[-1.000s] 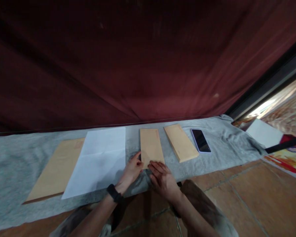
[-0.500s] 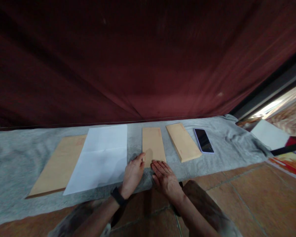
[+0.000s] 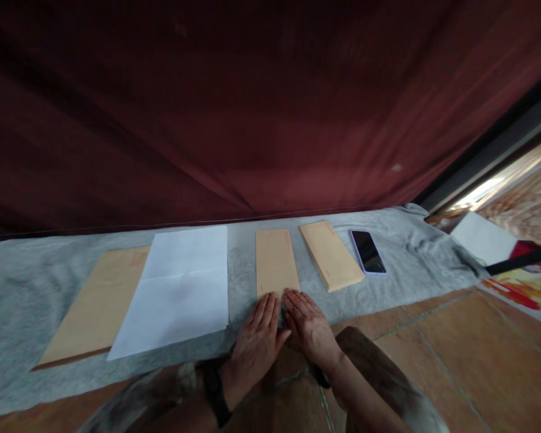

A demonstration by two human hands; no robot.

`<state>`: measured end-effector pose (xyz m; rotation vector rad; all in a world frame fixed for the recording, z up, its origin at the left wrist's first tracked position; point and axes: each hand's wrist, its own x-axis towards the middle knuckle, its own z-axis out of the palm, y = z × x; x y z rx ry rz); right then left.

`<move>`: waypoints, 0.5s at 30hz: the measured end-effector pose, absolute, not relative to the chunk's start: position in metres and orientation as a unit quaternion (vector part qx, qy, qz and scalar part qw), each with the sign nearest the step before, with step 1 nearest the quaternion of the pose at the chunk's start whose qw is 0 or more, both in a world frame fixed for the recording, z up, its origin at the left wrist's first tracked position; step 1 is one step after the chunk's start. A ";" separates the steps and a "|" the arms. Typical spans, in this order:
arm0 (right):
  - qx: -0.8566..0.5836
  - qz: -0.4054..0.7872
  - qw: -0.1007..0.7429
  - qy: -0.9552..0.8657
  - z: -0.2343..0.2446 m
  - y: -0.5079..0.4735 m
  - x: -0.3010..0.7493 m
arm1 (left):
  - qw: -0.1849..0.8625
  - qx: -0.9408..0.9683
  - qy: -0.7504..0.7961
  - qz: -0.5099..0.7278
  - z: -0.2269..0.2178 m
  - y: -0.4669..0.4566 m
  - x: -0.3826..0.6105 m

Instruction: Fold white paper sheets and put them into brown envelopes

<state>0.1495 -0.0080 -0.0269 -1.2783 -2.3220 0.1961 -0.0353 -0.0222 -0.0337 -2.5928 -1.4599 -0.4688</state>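
A narrow brown envelope (image 3: 276, 260) lies flat on the grey cloth (image 3: 36, 264) in front of me. My left hand (image 3: 258, 337) rests palm down with fingers stretched out, its fingertips at the envelope's near edge. My right hand (image 3: 310, 325) lies flat beside it, fingers spread, tips touching the same near edge. Neither hand holds anything. A black band sits on my left wrist.
A white sheet (image 3: 181, 288) overlaps a large brown envelope (image 3: 94, 304) on the left. A stack of brown envelopes (image 3: 330, 255) and a dark phone (image 3: 368, 251) lie to the right. A dark red curtain (image 3: 252, 102) hangs behind. Tiled floor (image 3: 455, 361) lies nearer me.
My left hand has let go of the narrow envelope's near left corner and now lies flat beside my right hand. The envelope lies flat.
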 end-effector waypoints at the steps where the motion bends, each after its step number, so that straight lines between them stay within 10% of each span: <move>1: -0.473 0.067 0.244 -0.844 -0.026 -0.008 0.150 | 0.062 -0.860 -0.483 -0.152 -0.033 -0.023 -0.036; 15: -0.516 0.041 0.233 -0.824 -0.027 -0.013 0.163 | 0.059 -0.844 -0.515 -0.138 -0.032 -0.028 -0.047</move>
